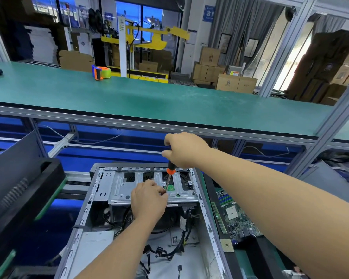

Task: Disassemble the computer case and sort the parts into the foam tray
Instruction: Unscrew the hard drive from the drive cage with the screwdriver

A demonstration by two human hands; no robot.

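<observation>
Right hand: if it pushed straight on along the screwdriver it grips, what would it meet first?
Most likely the metal drive bracket of the computer case. The right hand aims the screwdriver down at it, the tip beside the left hand fingertips. Depth is unclear, and whether the tip touches a screw cannot be told.

Open computer case [141, 228] lies on its side. Right hand [186, 149] grips screwdriver [170, 175] handle above the case's drive cage [149, 186]; left hand [148, 200] pinches the shaft near the tip. Motherboard [233, 216] right of case, tape dispenser [101, 72] on green tabletop [169, 101] beyond.
</observation>
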